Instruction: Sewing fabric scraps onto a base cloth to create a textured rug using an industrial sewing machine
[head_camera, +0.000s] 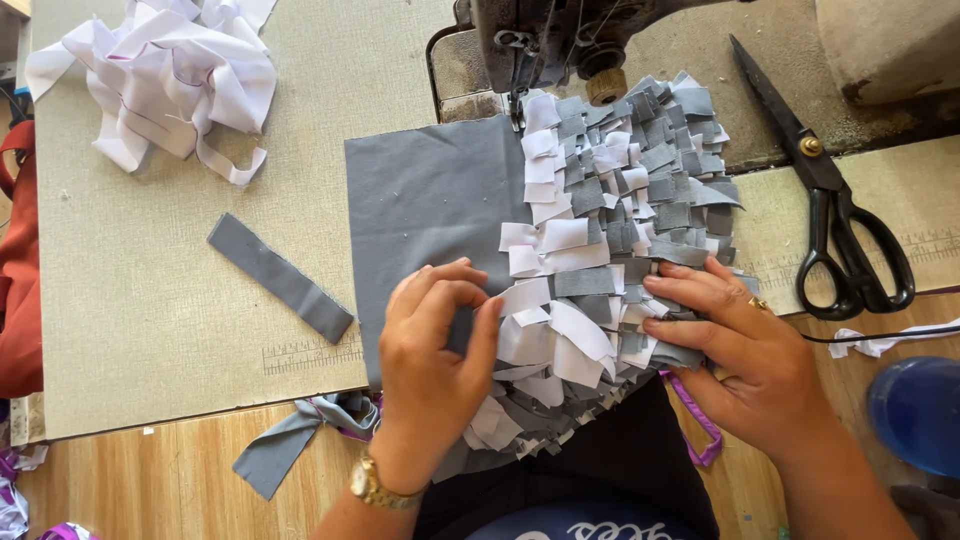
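Note:
A grey fabric panel (425, 200) lies on the sewing table, its right half covered with rows of grey and white fabric loops (625, 190). My left hand (435, 350) pinches a white loop at the edge of the ruffled part, fingers curled on the cloth. My right hand (740, 340) rests flat on the grey loops at the panel's right side, with a ring on one finger. The panel's far end sits under the sewing machine's presser foot (520, 95).
A loose grey strip (280, 277) lies left of the panel. A heap of white strips (165, 75) sits at the far left. Black scissors (830, 200) lie to the right. Scraps (300, 435) hang off the table's front edge. A blue object (915, 410) sits lower right.

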